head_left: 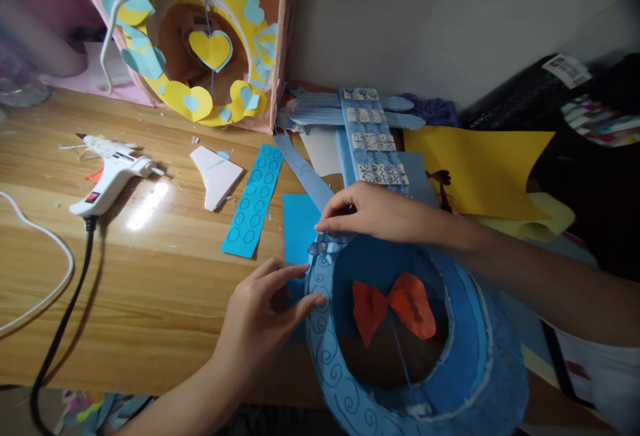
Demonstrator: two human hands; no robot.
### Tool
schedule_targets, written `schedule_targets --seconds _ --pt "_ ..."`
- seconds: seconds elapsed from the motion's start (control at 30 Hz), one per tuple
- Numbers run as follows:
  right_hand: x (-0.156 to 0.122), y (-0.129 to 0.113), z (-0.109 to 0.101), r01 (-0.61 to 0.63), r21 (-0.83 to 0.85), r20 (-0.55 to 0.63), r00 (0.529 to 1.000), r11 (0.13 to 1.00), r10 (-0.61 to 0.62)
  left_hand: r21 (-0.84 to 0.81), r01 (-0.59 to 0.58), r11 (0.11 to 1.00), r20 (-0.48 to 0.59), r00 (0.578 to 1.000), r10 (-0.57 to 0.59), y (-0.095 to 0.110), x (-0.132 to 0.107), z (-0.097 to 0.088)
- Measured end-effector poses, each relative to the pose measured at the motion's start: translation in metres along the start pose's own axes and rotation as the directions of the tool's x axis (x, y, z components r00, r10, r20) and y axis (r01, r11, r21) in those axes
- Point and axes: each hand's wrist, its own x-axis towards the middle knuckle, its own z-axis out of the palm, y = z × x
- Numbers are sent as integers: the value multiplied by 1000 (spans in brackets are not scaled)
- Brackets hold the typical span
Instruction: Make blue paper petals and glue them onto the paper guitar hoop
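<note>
A blue cardboard ring [327,349], its front band drawn with dark swirls, stands tilted at the table's front edge. My left hand [265,316] grips the ring's left rim between thumb and fingers. At the ring's upper left sits a small cluster of grey-blue paper pieces [327,247]. My right hand [363,213] reaches over the ring, thumb and fingertips pinched together just above that cluster; whatever they hold is too small to make out. Inside the ring, an orange paper bow-shaped piece [415,309] hangs on a thread.
A white glue gun [113,173] lies at left with its black cable. Nearby are a white card scrap [215,176] and a blue strip with drawn circles [254,199]. Behind stand a box with yellow hearts [195,103], patterned strips [370,133] and yellow paper [490,163].
</note>
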Motion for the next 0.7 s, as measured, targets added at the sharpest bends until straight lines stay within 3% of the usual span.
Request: schedule_targets --seconds 0.33,0.57,0.7 --pt "-3 3 0 101 75 22 994 992 -103 -24 -6 1000 -9 1000 5 0 0 0" --pt "-10 -7 4 151 -112 -102 981 982 -163 -28 -8 1000 -5 1000 8 -1 0 1" --pt "-12 -9 9 243 -257 -104 955 936 -276 -23 -8 1000 -4 1000 8 0 0 0"
